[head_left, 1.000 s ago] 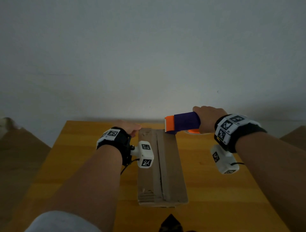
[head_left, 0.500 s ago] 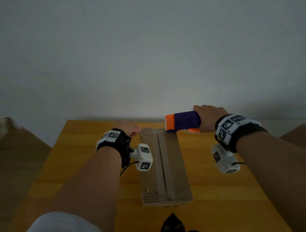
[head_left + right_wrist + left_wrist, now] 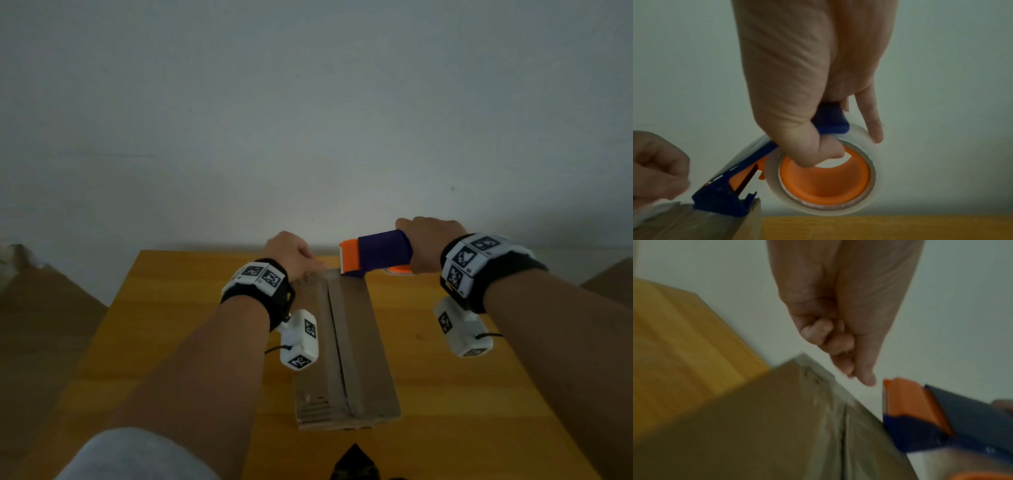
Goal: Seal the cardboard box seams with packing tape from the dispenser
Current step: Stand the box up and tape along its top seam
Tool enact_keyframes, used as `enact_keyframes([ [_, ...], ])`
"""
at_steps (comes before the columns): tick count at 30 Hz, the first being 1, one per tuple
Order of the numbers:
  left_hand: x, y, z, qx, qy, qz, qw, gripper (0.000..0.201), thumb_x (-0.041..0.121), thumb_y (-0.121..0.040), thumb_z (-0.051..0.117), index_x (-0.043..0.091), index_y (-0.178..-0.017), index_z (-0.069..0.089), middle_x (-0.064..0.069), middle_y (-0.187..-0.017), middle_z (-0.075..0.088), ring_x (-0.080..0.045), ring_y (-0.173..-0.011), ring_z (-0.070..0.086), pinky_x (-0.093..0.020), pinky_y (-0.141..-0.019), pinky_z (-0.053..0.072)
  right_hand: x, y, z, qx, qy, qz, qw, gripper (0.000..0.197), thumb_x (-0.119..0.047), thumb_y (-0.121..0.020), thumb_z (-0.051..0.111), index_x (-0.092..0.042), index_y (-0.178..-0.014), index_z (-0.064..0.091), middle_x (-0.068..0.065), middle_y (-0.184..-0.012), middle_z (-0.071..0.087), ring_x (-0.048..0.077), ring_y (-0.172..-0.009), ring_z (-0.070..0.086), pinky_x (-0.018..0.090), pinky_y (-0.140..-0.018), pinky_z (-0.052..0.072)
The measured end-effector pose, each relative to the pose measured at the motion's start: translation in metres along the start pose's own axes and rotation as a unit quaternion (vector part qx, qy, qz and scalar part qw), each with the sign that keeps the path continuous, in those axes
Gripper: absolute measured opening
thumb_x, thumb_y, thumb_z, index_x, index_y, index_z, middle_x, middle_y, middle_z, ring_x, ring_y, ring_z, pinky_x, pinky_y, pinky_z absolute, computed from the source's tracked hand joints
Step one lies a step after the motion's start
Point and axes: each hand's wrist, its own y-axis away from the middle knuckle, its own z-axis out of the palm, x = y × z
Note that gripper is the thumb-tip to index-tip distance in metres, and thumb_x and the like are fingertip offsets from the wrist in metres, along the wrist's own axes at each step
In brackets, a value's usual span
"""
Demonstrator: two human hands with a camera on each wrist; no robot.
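A flat cardboard box (image 3: pixel 356 346) lies lengthwise on the yellow wooden table (image 3: pixel 164 329), its centre seam running away from me. My right hand (image 3: pixel 430 243) grips a blue and orange tape dispenser (image 3: pixel 376 251) loaded with a clear tape roll (image 3: pixel 824 178). The dispenser's blue nose (image 3: pixel 721 203) rests on the box's far end. My left hand (image 3: pixel 291 255) hovers just above the box's far left corner, a short way from the nose. Its fingers (image 3: pixel 838 344) are curled against the thumb, and I see nothing between them. Shiny clear film covers the box (image 3: pixel 684 224) below the nose.
A pale wall rises right behind the table's far edge. Brown surfaces (image 3: pixel 41 308) lie lower on both sides of the table. A small dark object (image 3: pixel 354 462) pokes up at the near edge. Bare tabletop lies left and right of the box.
My left hand has lifted off the table beside the box's far left corner and moved right, toward the dispenser's nose. The right hand and dispenser have stayed in place.
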Motion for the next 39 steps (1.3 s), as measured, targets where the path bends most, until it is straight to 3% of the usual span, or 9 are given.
enact_keyframes([
  [3, 0.004, -0.001, 0.019, -0.047, 0.037, -0.026, 0.998, 0.024, 0.032, -0.077, 0.076, 0.015, -0.065, 0.067, 0.000, -0.063, 0.071, -0.010, -0.053, 0.063, -0.023, -0.053, 0.052, 0.000, -0.002, -0.001, -0.006, 0.004, -0.002, 1.000, 0.043, -0.038, -0.082, 0.063, -0.018, -0.115, 0.046, 0.001, -0.102, 0.061, 0.020, -0.090, 0.063, 0.032, -0.076, 0.051],
  [6, 0.005, -0.004, 0.026, -0.039, 0.043, -0.050, 0.997, 0.027, 0.033, -0.075, 0.078, 0.008, -0.071, 0.070, -0.006, -0.068, 0.074, -0.017, -0.063, 0.071, -0.030, -0.069, 0.061, 0.004, -0.005, 0.004, -0.010, -0.020, -0.010, 1.000, 0.047, -0.045, -0.080, 0.064, -0.018, -0.114, 0.047, 0.001, -0.104, 0.063, 0.022, -0.093, 0.063, 0.034, -0.078, 0.052],
  [10, 0.007, -0.006, 0.025, -0.039, 0.040, -0.064, 0.996, 0.032, 0.035, -0.073, 0.079, 0.004, -0.076, 0.072, -0.008, -0.072, 0.076, -0.018, -0.065, 0.071, -0.033, -0.075, 0.061, 0.013, -0.008, 0.012, -0.011, -0.068, -0.034, 0.997, 0.046, -0.047, -0.078, 0.068, -0.022, -0.109, 0.045, 0.001, -0.106, 0.061, 0.025, -0.094, 0.062, 0.034, -0.075, 0.047],
  [14, 0.008, -0.008, 0.025, -0.031, 0.044, -0.072, 0.996, 0.032, 0.036, -0.071, 0.081, 0.006, -0.074, 0.070, -0.006, -0.069, 0.075, -0.019, -0.072, 0.074, -0.035, -0.075, 0.061, 0.019, -0.010, 0.007, -0.032, -0.066, -0.046, 0.996, 0.037, -0.026, -0.078, 0.068, -0.019, -0.107, 0.046, 0.002, -0.104, 0.062, 0.023, -0.093, 0.062, 0.037, -0.080, 0.053],
  [18, 0.008, -0.010, 0.026, -0.019, 0.053, -0.077, 0.995, 0.030, 0.034, -0.069, 0.083, 0.008, -0.069, 0.068, -0.006, -0.066, 0.074, -0.020, -0.067, 0.073, -0.037, -0.072, 0.062, 0.029, -0.012, 0.012, -0.025, -0.093, -0.065, 0.993, 0.040, -0.016, -0.076, 0.068, -0.018, -0.110, 0.048, 0.004, -0.105, 0.061, 0.023, -0.091, 0.060, 0.036, -0.075, 0.049],
  [26, 0.005, -0.009, 0.029, -0.001, 0.044, -0.074, 0.996, 0.031, 0.034, -0.070, 0.082, 0.009, -0.062, 0.068, -0.006, -0.063, 0.073, -0.019, -0.064, 0.071, -0.036, -0.072, 0.062, 0.037, -0.015, 0.026, -0.027, -0.140, -0.075, 0.987, 0.038, -0.013, -0.074, 0.069, -0.023, -0.097, 0.040, 0.000, -0.096, 0.056, 0.024, -0.090, 0.060, 0.033, -0.070, 0.044],
  [30, 0.006, -0.007, 0.027, -0.001, 0.047, -0.073, 0.996, 0.030, 0.035, -0.070, 0.082, 0.009, -0.064, 0.068, -0.004, -0.061, 0.072, -0.017, -0.062, 0.071, -0.033, -0.070, 0.062, 0.036, -0.016, 0.028, -0.024, -0.146, -0.079, 0.986, 0.038, -0.012, -0.073, 0.069, -0.020, -0.102, 0.045, -0.001, -0.095, 0.056, 0.022, -0.087, 0.059, 0.033, -0.070, 0.044],
  [36, 0.005, -0.007, 0.029, 0.004, 0.049, -0.063, 0.997, 0.031, 0.031, -0.070, 0.083, 0.002, -0.070, 0.072, -0.008, -0.062, 0.073, -0.023, -0.066, 0.073, -0.036, -0.070, 0.062, 0.077, -0.006, 0.030, -0.040, -0.085, -0.049, 0.994, 0.030, -0.018, -0.078, 0.065, -0.022, -0.094, 0.040, 0.005, -0.100, 0.058, 0.025, -0.089, 0.059, 0.042, -0.081, 0.052],
  [39, 0.007, -0.008, 0.030, 0.005, 0.042, -0.066, 0.997, 0.032, 0.033, -0.070, 0.083, 0.002, -0.072, 0.073, -0.006, -0.060, 0.072, -0.021, -0.064, 0.073, -0.034, -0.070, 0.062, 0.087, -0.004, 0.032, -0.025, -0.057, -0.040, 0.997, 0.036, -0.016, -0.075, 0.067, -0.025, -0.095, 0.038, 0.002, -0.099, 0.055, 0.023, -0.089, 0.059, 0.037, -0.074, 0.049],
])
